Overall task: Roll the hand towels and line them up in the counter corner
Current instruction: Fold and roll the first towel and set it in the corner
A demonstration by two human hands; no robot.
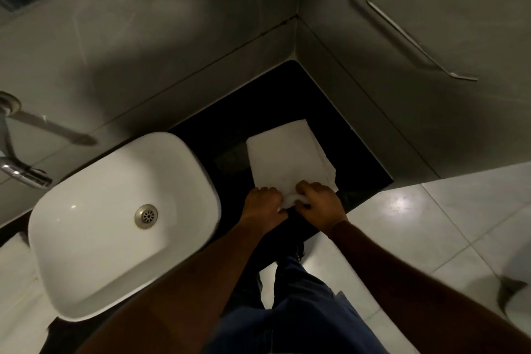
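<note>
A white hand towel (283, 156) lies flat on the black counter (356, 164), on top of what looks like a stack of folded towels whose edges show at its right side. My left hand (264, 205) and my right hand (320, 205) are both closed on the towel's near edge, which is curled up into a small roll between them. The counter corner (291, 75) lies beyond the towel, where the two grey walls meet.
A white basin (86, 238) sits on the counter to the left, with a chrome tap (24, 174) above it. A metal rail (413, 40) hangs on the right wall. White floor tiles (445, 224) lie right of the counter edge.
</note>
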